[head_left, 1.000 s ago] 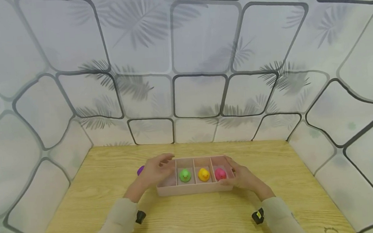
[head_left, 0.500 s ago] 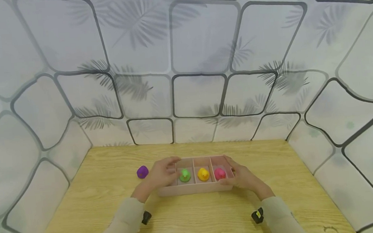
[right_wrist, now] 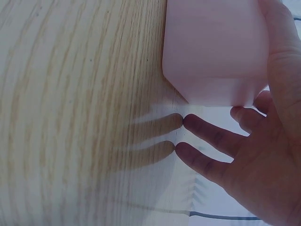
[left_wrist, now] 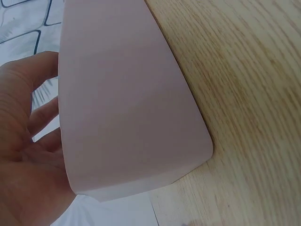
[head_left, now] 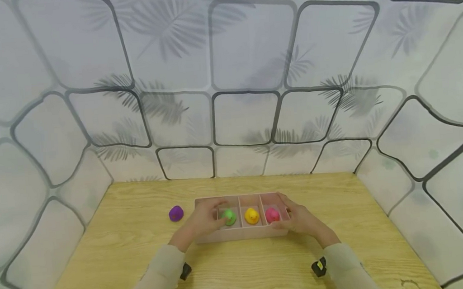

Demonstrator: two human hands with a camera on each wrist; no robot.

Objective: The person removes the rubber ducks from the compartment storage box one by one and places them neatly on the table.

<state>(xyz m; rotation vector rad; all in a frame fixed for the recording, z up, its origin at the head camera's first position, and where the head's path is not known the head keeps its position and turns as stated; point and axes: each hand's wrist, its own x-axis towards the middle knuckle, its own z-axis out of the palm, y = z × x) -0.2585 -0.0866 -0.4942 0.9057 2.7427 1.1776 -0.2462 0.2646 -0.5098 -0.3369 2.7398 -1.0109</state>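
A pink divided box (head_left: 242,234) sits on the wooden table. Its compartments hold a green rubber duck (head_left: 230,216), a yellow rubber duck (head_left: 252,216) and a pink rubber duck (head_left: 272,215). My left hand (head_left: 204,218) is over the leftmost compartment, fingers parted, with the thumb tip beside the green duck; whether it touches the duck cannot be seen. At the box's right end my right hand (head_left: 302,219) grips it, thumb at the front rim and a finger at the back corner. In the right wrist view, two fingertips (right_wrist: 193,122) rest on the table beside the box.
A small purple rubber toy (head_left: 176,213) lies on the table (head_left: 241,270) left of the box, behind the left wrist. Patterned fabric walls (head_left: 245,116) enclose the back and sides of the table. Each wrist wears a small black device (head_left: 319,267).
My left hand has moved right, from the box's left end toward the green duck, uncovering the purple toy. My right hand stays on the box's right end.
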